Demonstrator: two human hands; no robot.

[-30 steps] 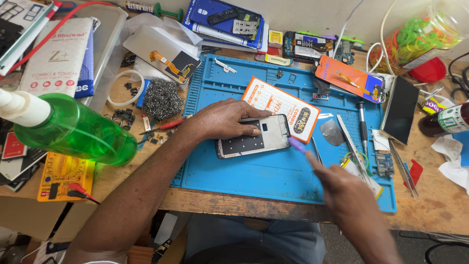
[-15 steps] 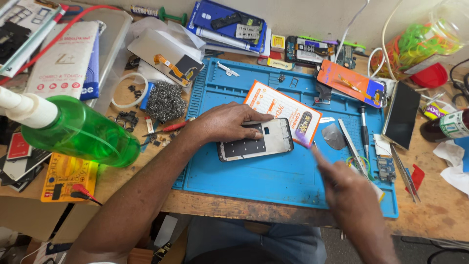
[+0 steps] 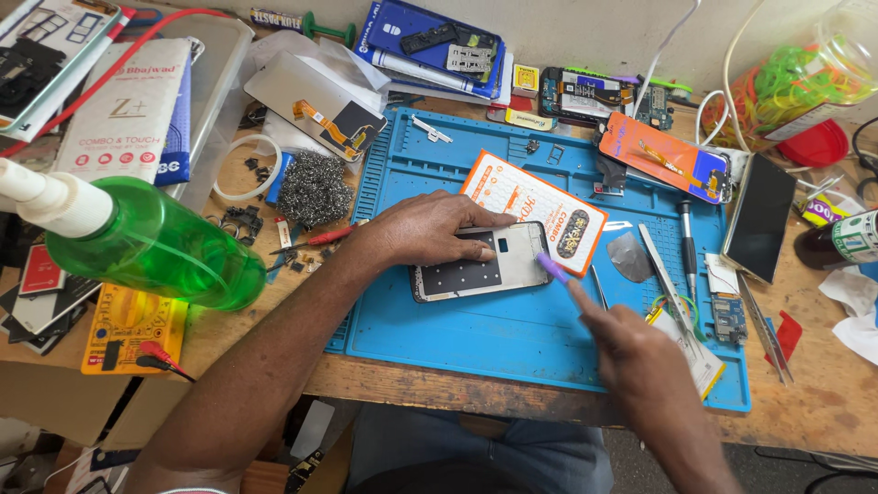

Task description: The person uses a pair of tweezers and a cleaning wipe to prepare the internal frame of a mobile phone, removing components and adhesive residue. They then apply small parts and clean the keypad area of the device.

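Note:
An opened phone frame (image 3: 480,267) lies flat on the blue work mat (image 3: 476,338), its inner side up. My left hand (image 3: 422,229) lies on top of its upper edge and presses it down, fingers spread over it. My right hand (image 3: 640,352) grips a thin purple pry tool (image 3: 553,270), whose tip touches the frame's right end. An orange and white card package (image 3: 535,210) sits just behind the frame, partly under it.
A green spray bottle (image 3: 146,240) stands at the near left. Steel wool (image 3: 314,187), a red-handled tool (image 3: 320,240), tweezers (image 3: 668,288), a screwdriver (image 3: 688,240), a dark phone (image 3: 759,218) and loose phone parts crowd the bench around the mat.
My right hand has come up and left, bringing the purple tool's tip back onto the frame's right end. The left hand still holds the frame down.

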